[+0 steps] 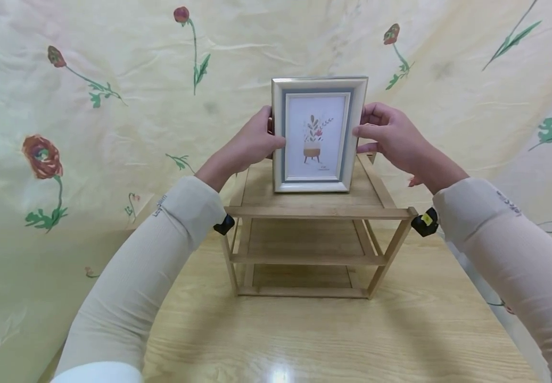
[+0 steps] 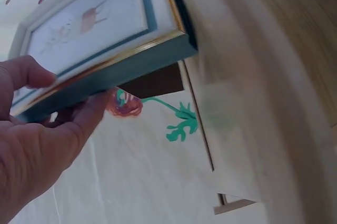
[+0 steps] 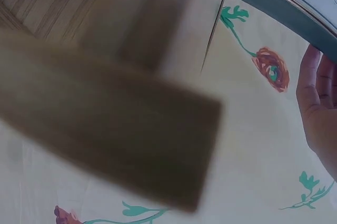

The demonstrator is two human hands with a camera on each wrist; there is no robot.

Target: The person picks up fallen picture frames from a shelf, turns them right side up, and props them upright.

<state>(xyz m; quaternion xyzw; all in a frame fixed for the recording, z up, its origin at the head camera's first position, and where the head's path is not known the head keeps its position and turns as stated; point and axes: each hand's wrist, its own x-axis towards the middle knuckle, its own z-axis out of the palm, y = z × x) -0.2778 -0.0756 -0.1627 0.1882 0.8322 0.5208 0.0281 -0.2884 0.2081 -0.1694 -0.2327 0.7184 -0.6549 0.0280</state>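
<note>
A picture frame [image 1: 279,159] with a pale silvery border and a blue-grey inner band stands upright over the top board of a wooden shelf rack [image 1: 323,213]. Its print shows a potted plant. My left hand [image 1: 253,139] grips the left edge, thumb on the front and fingers behind. On the opposite edge my right hand [image 1: 388,130] holds it, the thumb at the front border. In the left wrist view the left hand [image 2: 47,139] pinches the frame's teal side [image 2: 121,68]. The right wrist view catches the fingers of the right hand [image 3: 321,103] against the frame's edge.
The rack has lower boards [image 1: 304,236] under the top one and stands on a wood-grain table [image 1: 276,324]. Floral cloth [image 1: 127,48] hangs behind and to the sides. A blurred wooden bar [image 3: 105,118] fills much of the right wrist view.
</note>
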